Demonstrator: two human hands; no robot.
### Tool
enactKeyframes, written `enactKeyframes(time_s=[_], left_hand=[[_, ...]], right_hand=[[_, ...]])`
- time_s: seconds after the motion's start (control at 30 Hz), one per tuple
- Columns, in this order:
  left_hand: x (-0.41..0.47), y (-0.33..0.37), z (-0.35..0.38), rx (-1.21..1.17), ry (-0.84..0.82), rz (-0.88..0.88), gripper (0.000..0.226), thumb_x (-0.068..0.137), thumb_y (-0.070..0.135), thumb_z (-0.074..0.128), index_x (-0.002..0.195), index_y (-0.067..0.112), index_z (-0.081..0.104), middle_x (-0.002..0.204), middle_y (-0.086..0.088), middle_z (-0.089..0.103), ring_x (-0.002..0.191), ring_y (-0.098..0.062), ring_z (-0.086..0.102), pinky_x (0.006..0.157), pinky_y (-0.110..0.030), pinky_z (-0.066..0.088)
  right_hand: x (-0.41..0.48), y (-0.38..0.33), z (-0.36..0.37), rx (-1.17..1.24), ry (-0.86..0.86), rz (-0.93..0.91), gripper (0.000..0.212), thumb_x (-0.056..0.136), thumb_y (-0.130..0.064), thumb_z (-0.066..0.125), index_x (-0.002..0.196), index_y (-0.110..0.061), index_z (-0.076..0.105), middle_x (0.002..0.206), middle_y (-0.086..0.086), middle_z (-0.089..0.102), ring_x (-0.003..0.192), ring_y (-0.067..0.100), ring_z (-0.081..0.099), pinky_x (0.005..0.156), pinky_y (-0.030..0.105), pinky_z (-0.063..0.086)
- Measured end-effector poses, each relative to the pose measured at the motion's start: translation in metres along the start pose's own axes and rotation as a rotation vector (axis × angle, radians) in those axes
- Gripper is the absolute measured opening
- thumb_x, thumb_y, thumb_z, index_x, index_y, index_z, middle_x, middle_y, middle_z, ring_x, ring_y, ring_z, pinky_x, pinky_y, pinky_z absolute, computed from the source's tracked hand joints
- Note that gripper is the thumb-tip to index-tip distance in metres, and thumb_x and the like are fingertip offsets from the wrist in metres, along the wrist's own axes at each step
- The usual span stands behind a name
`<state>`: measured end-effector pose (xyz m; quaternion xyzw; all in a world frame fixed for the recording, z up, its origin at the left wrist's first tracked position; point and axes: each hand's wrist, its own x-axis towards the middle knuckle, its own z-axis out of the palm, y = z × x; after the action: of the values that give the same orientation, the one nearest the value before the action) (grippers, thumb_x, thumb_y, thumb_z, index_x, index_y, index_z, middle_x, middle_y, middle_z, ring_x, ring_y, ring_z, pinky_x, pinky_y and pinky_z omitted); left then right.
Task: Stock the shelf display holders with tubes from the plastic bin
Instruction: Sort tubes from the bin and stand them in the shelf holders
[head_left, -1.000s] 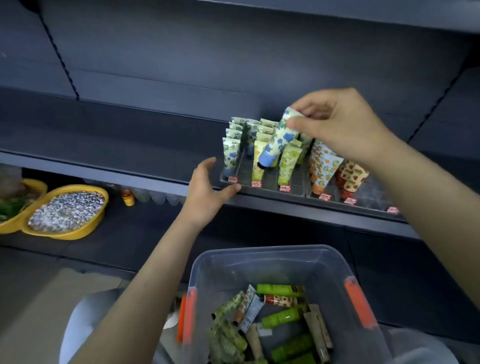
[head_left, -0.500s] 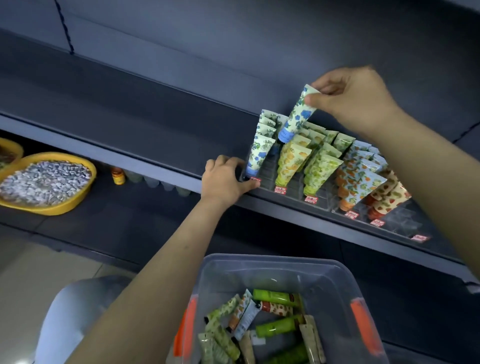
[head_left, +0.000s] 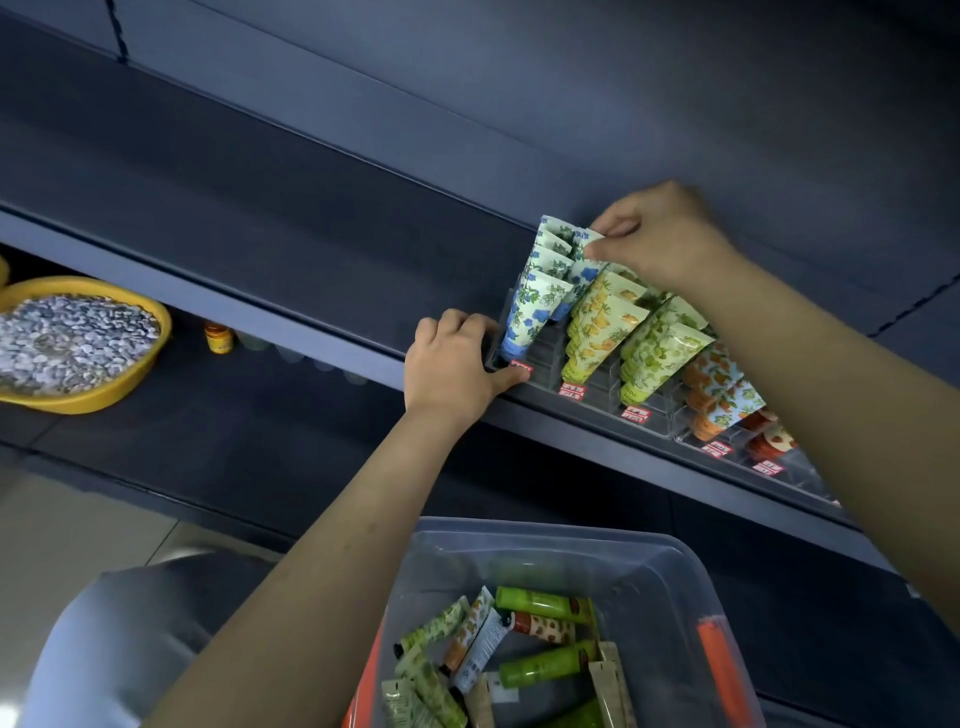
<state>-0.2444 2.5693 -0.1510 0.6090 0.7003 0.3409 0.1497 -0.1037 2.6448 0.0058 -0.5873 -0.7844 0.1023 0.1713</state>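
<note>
I'm pinching the blue-flower tube (head_left: 584, 278) by its crimped top with my right hand (head_left: 660, 239), cap pointing down-left into the leftmost row, while my left hand (head_left: 452, 364) is gripping the holder (head_left: 550, 356) at its front corner.

1. Right hand (head_left: 660, 239) pinches crimped top of blue-flower tube (head_left: 583, 270), which sits tilted in the leftmost row of the clear display holder (head_left: 597, 387).
2. Left hand (head_left: 452, 364) grips the holder's front-left corner at the shelf (head_left: 260, 218) edge.
3. Yellow-print tubes (head_left: 597, 322) in the next row.
4. Plastic bin (head_left: 649, 561) below, loose tubes (head_left: 540, 667) lying inside.
5. Yellow basin (head_left: 104, 397) far left, lower shelf.
</note>
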Motion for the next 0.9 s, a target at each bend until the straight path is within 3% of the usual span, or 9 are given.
enactKeyframes(time_s=[0.23, 0.37, 0.47, 0.6, 0.9], left_hand=[[0.0, -0.003, 0.001, 0.035, -0.008, 0.017, 0.059, 0.074, 0.062, 0.065, 0.123, 0.03, 0.052, 0.126, 0.006, 0.048, 0.116, -0.019, 0.037, 0.094, -0.029, 0.038], [0.001, -0.003, 0.001, 0.047, -0.01, 0.014, 0.06, 0.074, 0.063, 0.065, 0.122, 0.03, 0.052, 0.126, 0.006, 0.048, 0.116, -0.02, 0.037, 0.094, -0.03, 0.039], [0.001, -0.002, 0.001, 0.044, -0.011, 0.015, 0.06, 0.074, 0.062, 0.065, 0.122, 0.029, 0.052, 0.127, 0.006, 0.048, 0.117, -0.02, 0.037, 0.094, -0.03, 0.039], [0.001, -0.002, 0.001, 0.043, -0.015, 0.017, 0.059, 0.074, 0.062, 0.065, 0.122, 0.029, 0.052, 0.126, 0.006, 0.048, 0.116, -0.02, 0.037, 0.093, -0.03, 0.039], [0.0, -0.001, -0.003, 0.04, -0.039, 0.002, 0.058, 0.074, 0.062, 0.065, 0.121, 0.03, 0.052, 0.127, 0.006, 0.048, 0.117, -0.019, 0.036, 0.092, -0.03, 0.039]], right_hand=[[0.008, -0.003, 0.004, 0.01, -0.012, 0.041, 0.022, 0.078, -0.021, 0.076, 0.099, -0.016, 0.071, 0.092, -0.001, 0.065, 0.082, 0.013, 0.061, 0.073, 0.023, 0.046], [0.01, -0.003, 0.004, -0.029, -0.011, 0.039, 0.02, 0.077, -0.021, 0.076, 0.096, -0.017, 0.071, 0.09, -0.001, 0.065, 0.087, 0.017, 0.065, 0.081, 0.029, 0.053], [0.012, -0.001, 0.004, -0.03, -0.004, 0.049, 0.017, 0.077, -0.021, 0.077, 0.092, -0.019, 0.071, 0.088, -0.002, 0.066, 0.086, 0.019, 0.067, 0.077, 0.027, 0.053], [0.016, 0.004, 0.011, -0.08, -0.022, 0.033, 0.018, 0.073, -0.025, 0.079, 0.089, -0.021, 0.072, 0.091, -0.002, 0.069, 0.091, 0.018, 0.066, 0.089, 0.034, 0.053], [0.018, 0.01, 0.014, -0.052, -0.048, 0.029, 0.017, 0.072, -0.025, 0.08, 0.085, -0.026, 0.07, 0.088, -0.006, 0.068, 0.089, 0.015, 0.066, 0.088, 0.034, 0.053]])
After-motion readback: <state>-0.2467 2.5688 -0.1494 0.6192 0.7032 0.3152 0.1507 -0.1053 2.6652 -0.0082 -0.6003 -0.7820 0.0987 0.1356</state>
